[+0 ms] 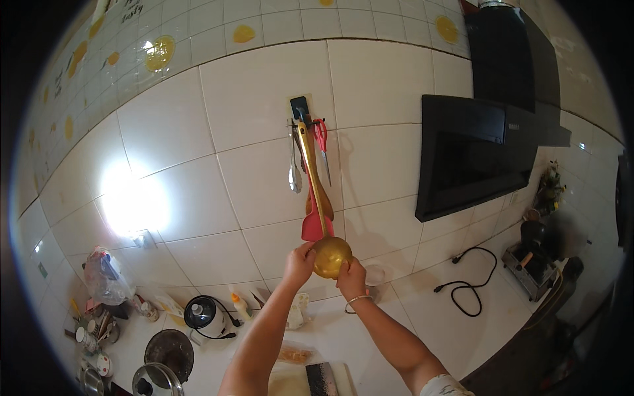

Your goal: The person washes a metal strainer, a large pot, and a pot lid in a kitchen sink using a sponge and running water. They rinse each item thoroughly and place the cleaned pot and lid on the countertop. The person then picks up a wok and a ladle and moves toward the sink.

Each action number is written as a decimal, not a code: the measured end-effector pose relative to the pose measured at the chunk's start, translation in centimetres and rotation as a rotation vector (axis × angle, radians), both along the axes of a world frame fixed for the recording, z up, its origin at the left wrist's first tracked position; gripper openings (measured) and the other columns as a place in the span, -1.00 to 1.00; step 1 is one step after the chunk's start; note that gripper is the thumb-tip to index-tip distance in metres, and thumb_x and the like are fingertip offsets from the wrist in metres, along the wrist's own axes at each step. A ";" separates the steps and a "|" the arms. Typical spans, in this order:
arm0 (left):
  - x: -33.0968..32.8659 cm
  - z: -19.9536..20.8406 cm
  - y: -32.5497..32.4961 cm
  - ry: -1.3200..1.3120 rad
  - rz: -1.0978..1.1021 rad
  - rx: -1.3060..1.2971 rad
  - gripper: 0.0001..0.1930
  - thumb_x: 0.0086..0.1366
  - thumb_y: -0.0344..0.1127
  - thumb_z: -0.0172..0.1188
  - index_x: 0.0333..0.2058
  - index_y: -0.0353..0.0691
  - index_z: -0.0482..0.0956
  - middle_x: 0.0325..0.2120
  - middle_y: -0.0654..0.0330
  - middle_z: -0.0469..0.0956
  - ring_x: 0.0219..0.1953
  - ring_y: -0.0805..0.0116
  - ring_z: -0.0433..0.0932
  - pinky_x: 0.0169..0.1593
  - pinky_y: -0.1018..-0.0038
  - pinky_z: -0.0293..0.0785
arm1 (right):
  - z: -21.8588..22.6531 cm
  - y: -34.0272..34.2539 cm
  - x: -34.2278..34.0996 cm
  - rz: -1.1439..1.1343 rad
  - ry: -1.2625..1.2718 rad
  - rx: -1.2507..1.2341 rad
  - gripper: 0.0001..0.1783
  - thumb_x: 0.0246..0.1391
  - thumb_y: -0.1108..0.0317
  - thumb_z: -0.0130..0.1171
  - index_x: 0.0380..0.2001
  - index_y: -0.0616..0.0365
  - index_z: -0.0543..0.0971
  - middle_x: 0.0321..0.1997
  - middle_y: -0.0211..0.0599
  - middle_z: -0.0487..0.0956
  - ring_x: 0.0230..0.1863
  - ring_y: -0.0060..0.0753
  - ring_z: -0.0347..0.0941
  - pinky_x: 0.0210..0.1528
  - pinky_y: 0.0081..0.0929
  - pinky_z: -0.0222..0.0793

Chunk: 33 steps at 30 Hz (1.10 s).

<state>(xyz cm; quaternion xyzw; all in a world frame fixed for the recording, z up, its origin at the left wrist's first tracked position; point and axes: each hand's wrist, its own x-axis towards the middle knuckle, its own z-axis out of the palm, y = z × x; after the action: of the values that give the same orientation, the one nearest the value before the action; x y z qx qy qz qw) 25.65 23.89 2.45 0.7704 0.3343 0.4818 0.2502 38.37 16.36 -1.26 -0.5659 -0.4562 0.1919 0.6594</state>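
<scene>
A gold ladle (332,257) hangs down in front of the tiled wall, its long handle reaching up to a black wall hook (300,107). My left hand (300,265) is closed on the left rim of its bowl, and the fingers of my right hand (351,277) grip the lower right rim. Whether the handle's top is still on the hook, I cannot tell. Behind the ladle hang a red spatula (311,228) and a brown, wooden-looking utensil (325,204), partly covered. Red-handled scissors (321,136) are at the right, metal tongs (294,178) at the left.
A black range hood (462,162) juts out at right, above a counter with a black cord (481,298) and a stove (530,269). Below left stand a small white electric pot (205,323), a dark round pan (170,350) and a glass lid (173,377). A broad-bladed knife (321,379) lies near my forearms.
</scene>
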 end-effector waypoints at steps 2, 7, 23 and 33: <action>-0.1 0.0 0.4 0.018 0.020 0.019 -0.77 0.12 -0.36 -0.02 -0.28 -0.32 0.51 -0.45 -0.09 0.51 -0.36 -0.01 0.50 -0.28 0.29 0.40 | -0.2 0.2 -0.2 -0.022 -0.048 0.020 -0.73 0.14 0.30 -0.19 -0.43 0.33 0.36 -0.72 -0.10 0.47 -0.74 -0.31 0.45 -0.65 -0.40 0.34; -1.1 0.8 -0.3 0.074 0.031 -0.066 -0.73 0.14 -0.32 0.00 -0.19 -0.27 0.47 -0.43 -0.09 0.50 -0.38 0.00 0.50 -0.26 0.30 0.40 | -2.2 1.6 -0.6 -0.035 -0.096 0.082 -0.73 0.14 0.30 -0.18 -0.37 0.34 0.36 -0.69 -0.11 0.48 -0.69 -0.34 0.47 -0.69 -0.44 0.35; -15.8 -5.3 -14.9 -0.412 -0.063 -0.473 -0.60 0.25 -0.31 -0.01 0.06 -0.26 0.26 -0.32 0.22 0.47 -0.44 0.52 0.46 -0.47 0.64 0.35 | -7.5 -2.1 -6.1 0.268 0.739 -0.068 -0.75 0.14 0.21 -0.05 -0.33 0.20 0.42 -0.49 -0.31 0.54 -0.61 -0.54 0.43 -0.56 -0.58 0.42; -45.6 -18.7 -47.3 -0.971 0.482 -0.748 -0.71 0.21 -0.34 0.04 -0.09 -0.27 0.39 -0.37 0.19 0.50 -0.50 0.53 0.44 -0.51 0.65 0.33 | -11.3 -26.5 -41.1 1.124 0.656 -0.557 -0.84 0.13 0.31 -0.05 -0.34 0.16 0.43 -0.47 -0.24 0.53 -0.54 -0.45 0.45 -0.50 -0.53 0.42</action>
<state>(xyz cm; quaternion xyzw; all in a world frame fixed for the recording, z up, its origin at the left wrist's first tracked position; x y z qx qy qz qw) -19.99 -23.39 -16.28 0.2299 0.4915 0.6685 0.5086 -2.77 -10.09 -12.56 -0.3052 -0.3911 0.7733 0.3948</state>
